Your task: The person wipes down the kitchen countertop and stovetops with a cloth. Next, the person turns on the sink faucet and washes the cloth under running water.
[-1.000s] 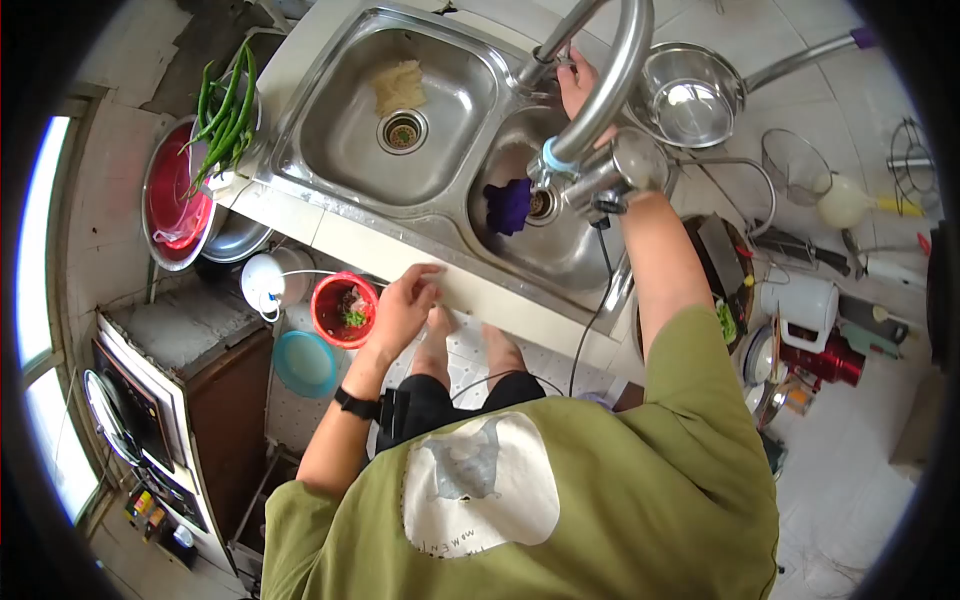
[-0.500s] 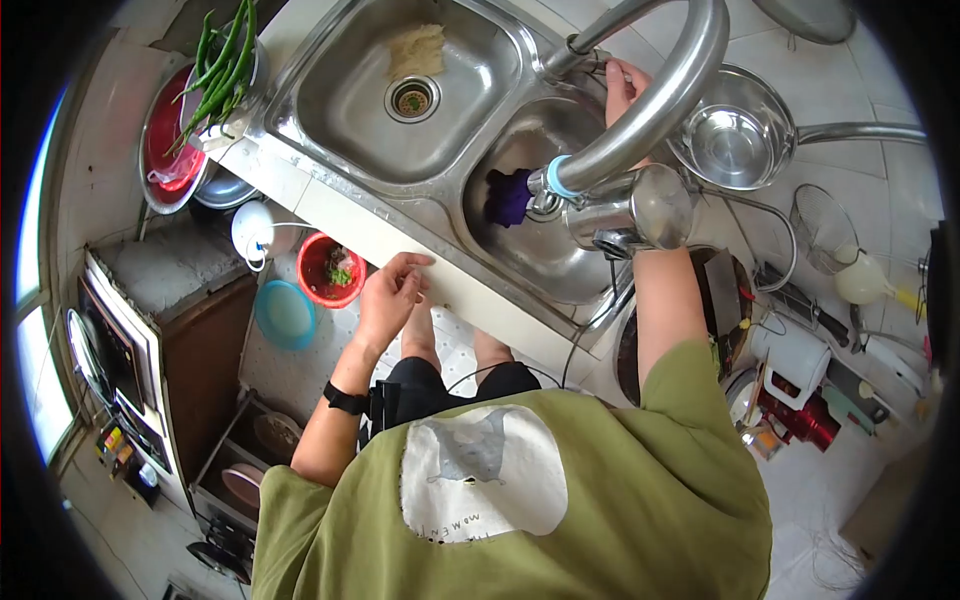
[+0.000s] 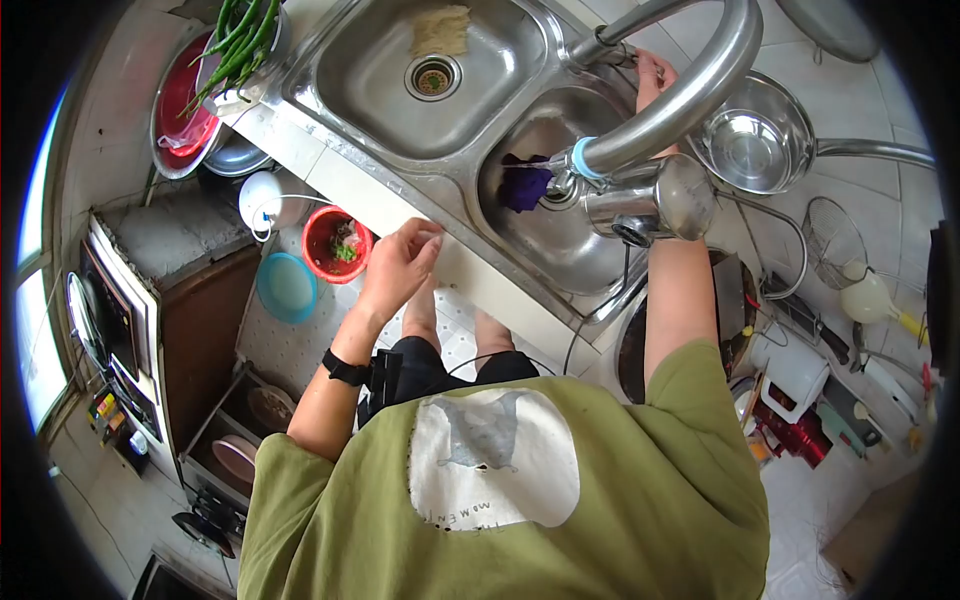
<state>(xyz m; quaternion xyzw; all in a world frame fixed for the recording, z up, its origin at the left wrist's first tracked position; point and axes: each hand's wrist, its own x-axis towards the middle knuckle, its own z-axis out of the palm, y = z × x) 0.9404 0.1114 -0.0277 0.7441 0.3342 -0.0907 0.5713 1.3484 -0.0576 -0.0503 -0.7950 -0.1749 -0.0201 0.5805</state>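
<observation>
My right hand (image 3: pixel 655 78) reaches behind the curved faucet (image 3: pixel 690 95), its fingers closed at the faucet handle (image 3: pixel 622 56) by the base; the pipe hides part of the hand and wrist. Under the spout, a dark purple cloth (image 3: pixel 527 187) lies bunched in the smaller sink basin (image 3: pixel 515 240), beside the drain. My left hand (image 3: pixel 403 262) hovers by the front edge of the counter (image 3: pixel 465 265), fingers loosely bent and nothing seen in it. A shiny metal cylinder (image 3: pixel 650 205) hangs over the basin and covers part of my right forearm.
The larger basin (image 3: pixel 390 110) holds a tan cloth (image 3: pixel 440 32). Green long peppers (image 3: pixel 240 45) fill a bowl at the left. A red bucket (image 3: pixel 335 268) with scraps and a blue basin (image 3: pixel 287 287) stand on the floor. A steel saucepan (image 3: pixel 752 140) and knives (image 3: pixel 805 318) are right.
The view has shifted slightly, so the sink appears farther right. My left hand has risen a little toward the counter edge. My right hand stays at the faucet base.
</observation>
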